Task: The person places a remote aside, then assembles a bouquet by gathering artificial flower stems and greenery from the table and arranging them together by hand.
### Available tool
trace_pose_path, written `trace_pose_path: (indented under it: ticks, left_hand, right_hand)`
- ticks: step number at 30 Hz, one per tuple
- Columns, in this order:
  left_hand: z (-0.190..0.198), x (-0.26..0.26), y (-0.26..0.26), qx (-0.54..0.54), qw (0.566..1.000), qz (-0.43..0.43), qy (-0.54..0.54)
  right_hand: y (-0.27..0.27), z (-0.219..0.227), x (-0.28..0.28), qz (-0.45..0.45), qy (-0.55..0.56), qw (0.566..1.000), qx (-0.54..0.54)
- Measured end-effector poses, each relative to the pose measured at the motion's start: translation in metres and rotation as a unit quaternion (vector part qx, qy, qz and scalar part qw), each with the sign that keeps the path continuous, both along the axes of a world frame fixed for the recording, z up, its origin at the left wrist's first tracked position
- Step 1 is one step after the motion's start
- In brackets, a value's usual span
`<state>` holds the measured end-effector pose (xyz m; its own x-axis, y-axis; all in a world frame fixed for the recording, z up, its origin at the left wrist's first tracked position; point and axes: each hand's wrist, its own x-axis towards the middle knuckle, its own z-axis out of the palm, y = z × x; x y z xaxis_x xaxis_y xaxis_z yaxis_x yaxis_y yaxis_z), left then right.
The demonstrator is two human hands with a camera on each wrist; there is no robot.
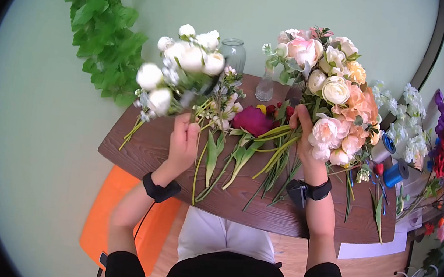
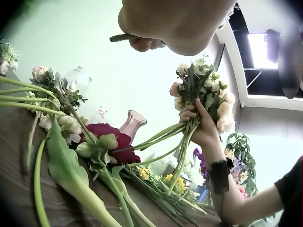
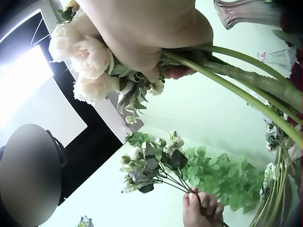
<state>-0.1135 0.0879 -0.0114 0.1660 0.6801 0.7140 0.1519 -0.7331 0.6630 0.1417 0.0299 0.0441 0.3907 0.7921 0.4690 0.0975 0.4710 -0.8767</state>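
My left hand (image 1: 182, 144) grips the stem of a spray of white flowers (image 1: 192, 58), raised over the left part of the table; its heads are blurred. In the right wrist view this spray (image 3: 154, 163) shows dark leaves and thin branching stems. My right hand (image 1: 304, 139) holds a large bouquet of pink, cream and peach flowers (image 1: 336, 90) round its gathered green stems (image 2: 182, 142). Stem ends stick out below that hand toward the left. Between the two hands a magenta peony (image 1: 252, 121) lies on the table.
The brown wooden table (image 1: 284, 215) bears loose stems and green leaves (image 1: 211, 162). A clear glass vase (image 1: 233, 53) and a smaller glass vase (image 1: 265, 84) stand at the back. Ribbon spools (image 1: 396, 173) and more flowers (image 1: 410, 126) are at right. An orange chair (image 1: 112, 208) is at lower left.
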Motion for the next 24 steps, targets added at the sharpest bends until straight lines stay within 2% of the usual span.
trace_pose_path:
  ticks: [1,2,3,4,5,6,7,8,11,13,14,16,18,20,22,24]
  left_hand:
    - [0.001,0.004,-0.001,0.034,0.998,0.044,0.043]
    - [-0.006,0.008,0.002,0.036,0.998,0.042,0.044]
    - [-0.018,0.013,0.01,0.086,0.993,0.032,0.08]
    - [-0.013,0.019,0.009,0.136,0.984,0.022,0.115]
    - [-0.009,0.027,0.003,0.132,0.986,0.002,0.105]
    - [0.006,0.038,-0.008,0.129,0.987,-0.017,0.095]
    - [-0.001,0.045,-0.008,0.064,0.992,-0.042,0.101]
    - [-0.008,0.052,-0.002,0.033,0.992,-0.071,0.097]
    - [0.01,0.067,-0.017,0.031,0.989,-0.067,0.127]
    - [0.012,0.074,-0.02,0.02,0.983,-0.121,0.136]
    - [0.014,0.076,-0.021,0.02,0.983,-0.121,0.136]
    - [0.018,0.079,-0.022,-0.05,0.977,-0.165,0.127]
    - [0.013,0.084,-0.021,-0.053,0.978,-0.166,0.112]
    - [0.007,0.086,-0.018,-0.053,0.973,-0.204,0.097]
    - [0.006,0.084,-0.021,0.062,0.968,-0.229,0.078]
    - [-0.001,0.084,-0.015,0.194,0.958,-0.151,0.148]
  right_hand:
    - [0.001,-0.001,0.002,-0.005,-0.015,1.0,0.023]
    - [0.002,-0.002,0.003,-0.009,-0.03,0.998,0.046]
    - [0.0,-0.001,0.004,-0.003,-0.031,0.999,0.033]
    - [0.002,-0.01,0.008,-0.004,-0.03,0.999,0.035]
    - [0.008,-0.031,0.018,-0.106,-0.191,0.974,0.063]
    - [0.014,-0.052,0.029,-0.205,-0.343,0.912,0.088]
    - [0.014,-0.058,0.033,-0.296,-0.483,0.817,0.109]
    - [0.015,-0.062,0.036,-0.297,-0.483,0.816,0.108]
    - [0.003,-0.07,0.033,-0.298,-0.466,0.826,0.11]
    - [-0.009,-0.075,0.028,-0.297,-0.455,0.832,0.112]
    - [0.001,-0.071,0.025,-0.296,-0.45,0.835,0.113]
    - [-0.007,-0.075,0.028,-0.292,-0.438,0.842,0.114]
    - [-0.002,-0.071,0.026,-0.288,-0.427,0.849,0.116]
    - [0.009,-0.061,0.029,-0.284,-0.416,0.856,0.119]
    - [0.018,-0.055,0.021,-0.282,-0.405,0.861,0.122]
    - [0.006,-0.062,0.022,-0.28,-0.394,0.867,0.124]
